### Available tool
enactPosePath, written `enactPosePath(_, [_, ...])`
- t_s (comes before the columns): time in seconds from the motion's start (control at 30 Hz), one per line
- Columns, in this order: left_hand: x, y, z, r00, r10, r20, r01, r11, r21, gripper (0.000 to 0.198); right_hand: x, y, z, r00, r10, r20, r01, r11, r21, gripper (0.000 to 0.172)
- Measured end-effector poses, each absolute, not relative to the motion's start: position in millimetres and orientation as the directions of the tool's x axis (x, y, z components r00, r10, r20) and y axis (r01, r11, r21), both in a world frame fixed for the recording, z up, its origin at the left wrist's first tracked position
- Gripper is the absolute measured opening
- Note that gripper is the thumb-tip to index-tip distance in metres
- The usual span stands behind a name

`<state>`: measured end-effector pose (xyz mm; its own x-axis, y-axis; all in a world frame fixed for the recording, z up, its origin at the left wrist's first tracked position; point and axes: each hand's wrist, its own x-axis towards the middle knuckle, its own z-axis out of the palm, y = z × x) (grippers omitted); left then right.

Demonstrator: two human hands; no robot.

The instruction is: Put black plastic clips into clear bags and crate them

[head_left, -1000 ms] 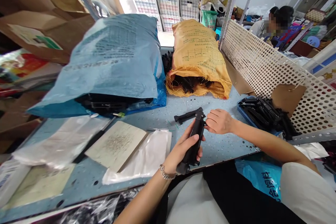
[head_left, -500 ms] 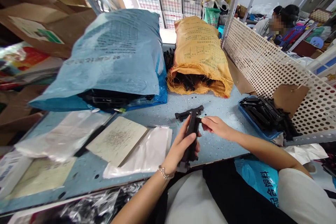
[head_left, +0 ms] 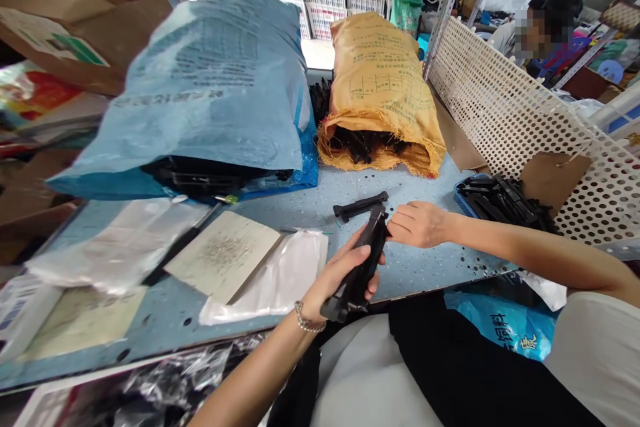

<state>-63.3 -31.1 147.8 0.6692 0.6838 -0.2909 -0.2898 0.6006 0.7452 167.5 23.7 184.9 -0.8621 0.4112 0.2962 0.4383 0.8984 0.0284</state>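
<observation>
Left hand [head_left: 334, 275] is clasping a black part [head_left: 362, 272] over the table's [head_left: 430, 261] near edge, right hand [head_left: 417, 223] is holding curled fingers at its upper end, whatever they're pinching I can't tell

The left forearm [head_left: 250, 368] slants up from below, the left hand [head_left: 334, 273] clasped, thumb [head_left: 356, 256] extended; the right arm [head_left: 515, 241] extends inward, the right hand [head_left: 419, 223] curled, fingers [head_left: 401, 219] tucked, tips hidden.
</observation>
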Motion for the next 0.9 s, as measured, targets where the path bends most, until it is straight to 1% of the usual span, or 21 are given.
enactPosePath(0.07, [-56, -40, 141, 0.568, 0.791, -0.226, -0.279, 0.443, 0.852, 0.087, 156, 16, 174, -0.671, 0.634, 0.384, 0.544, 0.773, -0.326, 0.045])
enactPosePath(0.1, [-52, -43, 138, 0.505, 0.845, -0.177, -0.245, 0.337, 0.909, 0.091, 149, 11, 168, -0.537, 0.755, 0.378, 0.541, 0.651, -0.533, 0.047])
enactPosePath(0.13, [-48, -45, 134, 0.442, 0.89, -0.116, -0.192, 0.22, 0.956, 0.095, 142, 7, 163, -0.408, 0.858, 0.313, 0.485, 0.494, -0.722, 0.049])
enactPosePath(0.17, [-46, -46, 132, 0.39, 0.919, -0.054, -0.132, 0.114, 0.985, 0.098, 136, 3, 158, -0.319, 0.927, 0.197, 0.392, 0.318, -0.863, 0.05])
enactPosePath(0.2, [-45, -45, 129, 0.36, 0.933, -0.011, -0.082, 0.043, 0.996, 0.101, 132, 1, 155, -0.291, 0.955, 0.061, 0.301, 0.151, -0.941, 0.052])
enactPosePath(0.23, [-46, -44, 128, 0.355, 0.935, 0.001, -0.061, 0.022, 0.998, 0.101, 130, -1, 154, -0.308, 0.95, -0.05, 0.244, 0.028, -0.969, 0.053])
enactPosePath(0.27, [-48, -41, 128, 0.37, 0.929, -0.017, -0.074, 0.048, 0.996, 0.099, 130, 0, 154, -0.348, 0.931, -0.112, 0.241, -0.027, -0.97, 0.053])
enactPosePath(0.3, [-50, -38, 128, 0.392, 0.919, -0.053, -0.116, 0.106, 0.988, 0.096, 133, 1, 156, -0.383, 0.917, -0.114, 0.29, 0.002, -0.957, 0.053])
enactPosePath(0.33, [-53, -35, 129, 0.418, 0.904, -0.09, -0.168, 0.175, 0.97, 0.092, 137, 4, 159, -0.403, 0.913, -0.063, 0.374, 0.101, -0.922, 0.05])
enactPosePath(0.37, [-56, -33, 131, 0.441, 0.89, -0.116, -0.219, 0.232, 0.948, 0.09, 142, 7, 163, -0.412, 0.91, 0.032, 0.473, 0.244, -0.847, 0.046])
enactPosePath(0.43, [-58, -31, 135, 0.476, 0.869, -0.132, -0.292, 0.298, 0.909, 0.09, 153, 12, 170, -0.469, 0.852, 0.233, 0.632, 0.508, -0.585, 0.037])
enactPosePath(0.47, [-57, -31, 137, 0.495, 0.858, -0.137, -0.31, 0.322, 0.895, 0.091, 156, 15, 172, -0.519, 0.806, 0.286, 0.665, 0.59, -0.458, 0.035])
enactPosePath(0.5, [-56, -32, 138, 0.51, 0.848, -0.143, -0.317, 0.34, 0.885, 0.091, 158, 16, 172, -0.56, 0.768, 0.31, 0.67, 0.64, -0.375, 0.035])
enactPosePath(0.53, [-53, -34, 139, 0.515, 0.844, -0.147, -0.317, 0.347, 0.882, 0.091, 159, 17, 172, -0.583, 0.748, 0.316, 0.66, 0.663, -0.354, 0.037])
enactPosePath(0.57, [-50, -36, 140, 0.503, 0.851, -0.149, -0.311, 0.339, 0.888, 0.091, 159, 18, 170, -0.576, 0.756, 0.312, 0.645, 0.654, -0.395, 0.039])
enactPosePath(0.63, [-45, -37, 139, 0.446, 0.884, -0.139, -0.287, 0.288, 0.914, 0.095, 155, 17, 163, -0.488, 0.835, 0.253, 0.59, 0.53, -0.609, 0.043])
enactPosePath(0.7, [-41, -34, 136, 0.373, 0.92, -0.117, -0.288, 0.234, 0.929, 0.097, 150, 14, 158, -0.412, 0.906, 0.093, 0.507, 0.313, -0.803, 0.047])
enactPosePath(0.73, [-41, -30, 134, 0.33, 0.937, -0.114, -0.305, 0.22, 0.927, 0.097, 147, 12, 156, -0.402, 0.916, 0.015, 0.491, 0.23, -0.84, 0.048])
enactPosePath(0.77, [-41, -25, 132, 0.283, 0.952, -0.121, -0.329, 0.215, 0.919, 0.094, 145, 9, 154, -0.411, 0.911, -0.031, 0.505, 0.2, -0.84, 0.048])
enactPosePath(0.8, [-42, -20, 130, 0.239, 0.961, -0.139, -0.357, 0.22, 0.908, 0.09, 143, 6, 153, -0.44, 0.897, -0.034, 0.54, 0.234, -0.809, 0.046])
enactPosePath(0.9, [-47, -9, 127, 0.187, 0.957, -0.222, -0.417, 0.282, 0.864, 0.081, 136, -10, 148, -0.603, 0.794, 0.075, 0.623, 0.528, -0.577, 0.037])
